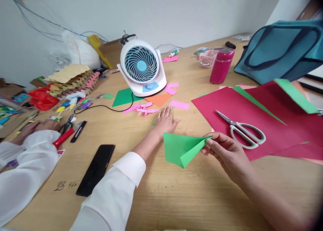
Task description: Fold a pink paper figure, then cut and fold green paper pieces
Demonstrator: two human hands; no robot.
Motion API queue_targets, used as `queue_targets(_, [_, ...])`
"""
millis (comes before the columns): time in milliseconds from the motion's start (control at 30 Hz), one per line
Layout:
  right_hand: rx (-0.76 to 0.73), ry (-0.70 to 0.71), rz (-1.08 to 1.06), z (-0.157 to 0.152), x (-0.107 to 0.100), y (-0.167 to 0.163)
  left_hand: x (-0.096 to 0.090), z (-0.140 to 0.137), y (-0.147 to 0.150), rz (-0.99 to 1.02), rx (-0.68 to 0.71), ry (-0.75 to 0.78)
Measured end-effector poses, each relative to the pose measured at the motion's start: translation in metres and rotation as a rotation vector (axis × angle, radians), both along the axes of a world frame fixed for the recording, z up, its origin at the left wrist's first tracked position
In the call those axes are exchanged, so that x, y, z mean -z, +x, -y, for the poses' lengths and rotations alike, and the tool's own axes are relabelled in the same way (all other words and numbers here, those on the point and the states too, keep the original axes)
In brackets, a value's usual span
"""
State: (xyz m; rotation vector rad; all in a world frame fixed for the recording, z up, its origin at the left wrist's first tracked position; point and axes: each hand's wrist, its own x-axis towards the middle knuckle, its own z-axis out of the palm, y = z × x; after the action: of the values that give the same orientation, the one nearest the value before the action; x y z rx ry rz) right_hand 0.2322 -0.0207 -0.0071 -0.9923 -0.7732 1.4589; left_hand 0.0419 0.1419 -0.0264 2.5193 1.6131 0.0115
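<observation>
A folded sheet of green paper [175,148] is pinched at one corner between the thumb and fingers of my right hand [225,152], raised over the table. Its free edges stand apart towards the left. My left hand [165,121] lies flat on the table with fingers stretched out, partly covering a small piece of green paper that shows at its edges. Just beyond it are some folded pink paper shapes [145,109] and a pink strip [179,105]. Grey-handled scissors [242,131] rest on red paper [267,136] right of my right hand.
A white fan [142,67] stands behind my left hand. A pink bottle [222,66] and a blue bag [280,52] are at back right. A black phone [96,170] lies left of my left arm. Another person's hands [41,127] rest at the left, near red-handled pliers [64,136].
</observation>
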Motion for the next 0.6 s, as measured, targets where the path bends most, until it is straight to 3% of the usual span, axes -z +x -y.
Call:
queue_targets(133, [0.002,0.026,-0.011,0.000,-0.003,0.002,0.002,0.024,-0.006,0.033,-0.033,0.126])
queue_targets(300, [-0.024,0.043,-0.006,0.002,-0.004,-0.001,0.008,0.059,-0.024,-0.020,-0.033,0.103])
queue_targets(467, [-0.016,0.059,-0.005,0.003,-0.003,-0.004,0.006,0.025,-0.002,0.045,-0.012,0.056])
queue_targets(600, [0.011,0.079,-0.009,0.003,-0.006,0.000,-0.017,0.000,0.000,0.147,-0.007,0.104])
